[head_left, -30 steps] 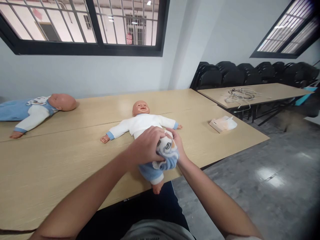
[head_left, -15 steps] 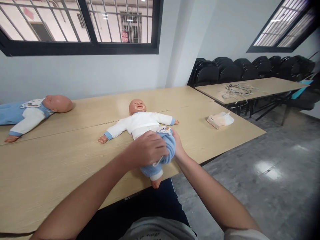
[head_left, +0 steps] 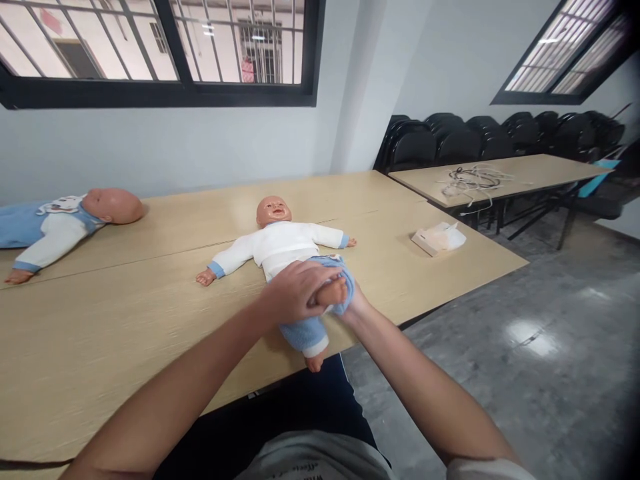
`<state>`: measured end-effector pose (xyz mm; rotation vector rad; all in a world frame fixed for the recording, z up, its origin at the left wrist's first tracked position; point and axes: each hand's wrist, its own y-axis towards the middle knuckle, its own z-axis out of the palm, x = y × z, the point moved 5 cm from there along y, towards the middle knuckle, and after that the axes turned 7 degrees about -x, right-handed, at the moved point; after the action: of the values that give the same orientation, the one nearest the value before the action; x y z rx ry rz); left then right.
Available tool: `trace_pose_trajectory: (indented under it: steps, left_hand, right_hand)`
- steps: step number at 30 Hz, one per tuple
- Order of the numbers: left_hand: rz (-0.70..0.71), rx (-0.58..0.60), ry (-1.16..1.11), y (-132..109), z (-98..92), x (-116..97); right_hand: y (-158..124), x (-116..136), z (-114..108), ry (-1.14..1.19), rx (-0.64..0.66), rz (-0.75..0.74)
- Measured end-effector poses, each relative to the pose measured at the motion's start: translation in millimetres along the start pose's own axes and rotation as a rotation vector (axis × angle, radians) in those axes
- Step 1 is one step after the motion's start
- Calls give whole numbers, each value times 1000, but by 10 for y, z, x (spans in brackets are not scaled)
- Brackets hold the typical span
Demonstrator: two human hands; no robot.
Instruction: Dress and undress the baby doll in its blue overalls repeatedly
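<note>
A baby doll (head_left: pixel 274 211) in a white top lies on its back on the table, arms spread, head away from me. Blue trousers (head_left: pixel 303 333) with white cuffs cover one leg down to its bare foot (head_left: pixel 315 360). My left hand (head_left: pixel 296 293) is closed around the doll's other leg near the ankle, and its bare foot (head_left: pixel 333 292) sticks out past my fingers. My right hand (head_left: pixel 354 303) is at the far side of that leg, holding the bunched blue trouser leg; most of its fingers are hidden behind the cloth and the foot.
A second doll (head_left: pixel 115 205) in blue and white lies at the table's left. A small open box with white tissue (head_left: pixel 437 240) stands to the right. Beyond are another table (head_left: pixel 540 175) with tangled cables (head_left: pixel 475 180) and stacked black folding chairs (head_left: pixel 413 147).
The doll's foot now shows out of the bunched trouser leg, with my left hand around the ankle. Before, that hand pinched the cloth. My right hand has shifted slightly lower.
</note>
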<state>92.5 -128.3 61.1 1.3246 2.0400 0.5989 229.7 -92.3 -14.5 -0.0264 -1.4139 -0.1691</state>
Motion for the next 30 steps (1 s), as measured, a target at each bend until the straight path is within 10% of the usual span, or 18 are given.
trace_pose_trajectory:
  steps: [11,17,24,30]
  left_hand:
    - [-74,-263,-67,41,-134,58]
    - [34,-430,77,-46,-222,-72]
    - [398,-151,216,-182,142,-447]
    - [36,-49,194,-165,395,-377]
  right_hand:
    - [-224,-1,-348,221,197,253]
    - [212,-87,-487,57,68,146]
    - [1122,-28,-152,-319,-193,-29]
    - [1065,-46,-198,-375,-303,38]
